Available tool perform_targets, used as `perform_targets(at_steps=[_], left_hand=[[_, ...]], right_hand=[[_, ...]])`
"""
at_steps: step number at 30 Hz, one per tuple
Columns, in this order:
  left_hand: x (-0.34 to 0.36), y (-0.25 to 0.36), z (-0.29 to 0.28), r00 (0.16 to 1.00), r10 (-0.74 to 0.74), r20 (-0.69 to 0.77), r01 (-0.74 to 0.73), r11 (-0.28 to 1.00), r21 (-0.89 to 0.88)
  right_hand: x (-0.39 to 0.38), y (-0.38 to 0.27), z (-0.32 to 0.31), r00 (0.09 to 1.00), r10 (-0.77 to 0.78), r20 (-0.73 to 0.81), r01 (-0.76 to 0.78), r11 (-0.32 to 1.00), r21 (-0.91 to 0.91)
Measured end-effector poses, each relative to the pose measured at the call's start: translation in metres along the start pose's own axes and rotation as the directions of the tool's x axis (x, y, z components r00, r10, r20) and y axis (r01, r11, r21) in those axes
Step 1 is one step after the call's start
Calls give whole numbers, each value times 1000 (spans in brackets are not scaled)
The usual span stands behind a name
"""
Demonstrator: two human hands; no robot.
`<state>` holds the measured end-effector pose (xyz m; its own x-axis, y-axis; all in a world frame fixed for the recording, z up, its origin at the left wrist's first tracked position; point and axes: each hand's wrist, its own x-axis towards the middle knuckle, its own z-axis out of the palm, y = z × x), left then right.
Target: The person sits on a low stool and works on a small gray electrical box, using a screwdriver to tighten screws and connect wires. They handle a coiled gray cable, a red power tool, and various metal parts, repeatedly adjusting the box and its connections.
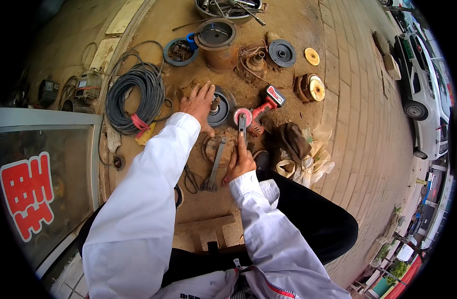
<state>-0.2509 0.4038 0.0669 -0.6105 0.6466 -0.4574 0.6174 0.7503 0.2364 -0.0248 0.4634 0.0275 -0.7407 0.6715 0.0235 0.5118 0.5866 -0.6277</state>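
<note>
My left hand (197,105) lies with its fingers stretched out along the left edge of a round grey metal cover (222,115), which has a shaft standing at its centre. In my right hand (242,163) is a flat metal bar (242,127), gripped with the index finger laid along it. The bar's rounded far end overlaps a pinkish disc on a red cordless power tool (259,110). Whether bar and disc touch I cannot tell. Just left of my right hand, a second flat metal bar (218,159) lies across a rusty round plate (205,148).
Coiled black cable (132,97) lies at left. Beyond my hands stand a rusty cylindrical housing (221,61), a blue-rimmed bowl (177,61) of small parts and a tool basin (232,19). Copper-wound parts (303,88) and cloth with plastic bags (303,152) are at right.
</note>
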Motion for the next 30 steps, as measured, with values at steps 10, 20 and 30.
perform_targets(at_steps=[10,20,30], left_hand=[[4,6,2,1000,-2,6,2,1000,0],[1,6,-2,999,-23,26,22,1000,14],[0,4,-2,1000,16,8,-16,999,40]], right_hand=[[51,-5,3,998,-63,-24,62,996,-66],[63,9,13,991,-80,-103,75,995,-59],[37,1,10,997,-9,-79,9,1000,-5]])
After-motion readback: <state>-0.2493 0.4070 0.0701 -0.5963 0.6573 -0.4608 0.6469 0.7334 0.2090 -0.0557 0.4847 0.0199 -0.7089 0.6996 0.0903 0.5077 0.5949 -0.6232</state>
